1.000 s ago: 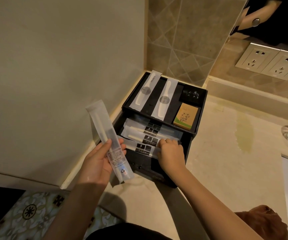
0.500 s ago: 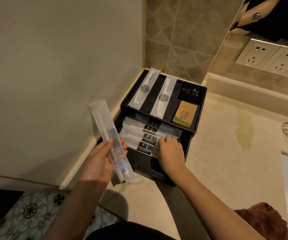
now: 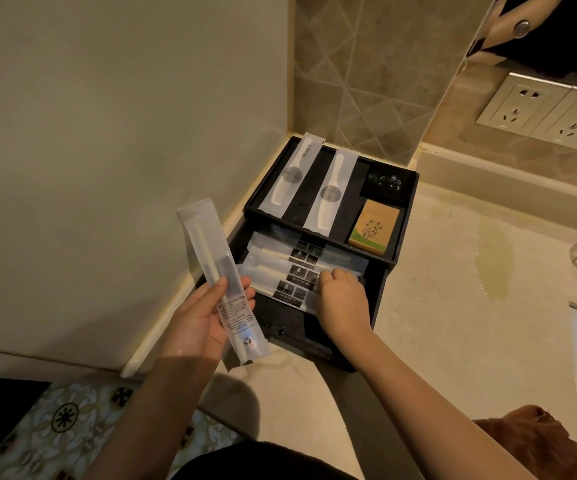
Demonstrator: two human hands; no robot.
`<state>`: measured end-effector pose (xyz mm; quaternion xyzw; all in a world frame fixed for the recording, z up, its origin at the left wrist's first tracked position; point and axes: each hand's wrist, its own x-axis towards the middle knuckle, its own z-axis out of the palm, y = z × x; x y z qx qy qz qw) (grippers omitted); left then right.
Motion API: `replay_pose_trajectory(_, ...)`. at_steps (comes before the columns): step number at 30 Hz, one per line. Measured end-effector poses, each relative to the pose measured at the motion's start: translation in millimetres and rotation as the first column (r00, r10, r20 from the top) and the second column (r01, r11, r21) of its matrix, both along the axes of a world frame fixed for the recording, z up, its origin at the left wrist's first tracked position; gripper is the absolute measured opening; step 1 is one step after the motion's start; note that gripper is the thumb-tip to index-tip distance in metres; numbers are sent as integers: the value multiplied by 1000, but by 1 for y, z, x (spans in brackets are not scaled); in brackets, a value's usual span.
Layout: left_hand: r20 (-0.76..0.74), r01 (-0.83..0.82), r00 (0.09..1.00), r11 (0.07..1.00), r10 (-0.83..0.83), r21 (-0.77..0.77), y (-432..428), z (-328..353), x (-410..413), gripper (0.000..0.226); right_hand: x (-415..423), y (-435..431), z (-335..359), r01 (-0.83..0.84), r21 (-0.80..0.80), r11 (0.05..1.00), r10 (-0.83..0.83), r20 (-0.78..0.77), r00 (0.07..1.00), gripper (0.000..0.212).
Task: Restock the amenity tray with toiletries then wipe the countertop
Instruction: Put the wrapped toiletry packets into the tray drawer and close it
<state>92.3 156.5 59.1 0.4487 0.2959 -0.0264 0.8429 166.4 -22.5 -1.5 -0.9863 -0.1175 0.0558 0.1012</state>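
Bare countertop (image 3: 453, 306) right of amenity tray (image 3: 403, 220)

Dim, warm, yellowish light from above. Soft arm shadow across the pale beige stone countertop (image 3: 436, 306). Wide-angle bending at edges; slightly soft, grainy dark areas.

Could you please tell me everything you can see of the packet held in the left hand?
The packet is a long, narrow, frosted translucent sleeve with a pale stick-like item inside, small print and a recycling mark near its lower end. The left hand grips its lower half, thumb across the front. It is tilted, top leaning left, held above the counter, left of the open drawer.
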Motion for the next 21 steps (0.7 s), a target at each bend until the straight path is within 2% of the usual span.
replay_pose_trajectory(3,-11,-5,1000,1000,5,3,0,-1,1,18,-2,1,-2,13,23,1000,-14,79,997,32)
replay_pose_trajectory(10,-16,8,1000,1000,-8,10,1,-4,2,18,0,4,-7,-48,46,998,46,51,998,37)
replay_pose_trajectory(17,-34,4,999,1000,-3,17,2,-5,3,17,1,7,-11,-56,41,998,53,72,996,32)
replay_pose_trajectory(21,-41,8,999,1000,-8,7,1,-7,4,17,-1,7,-13,-95,72,993,85,133,987,28)
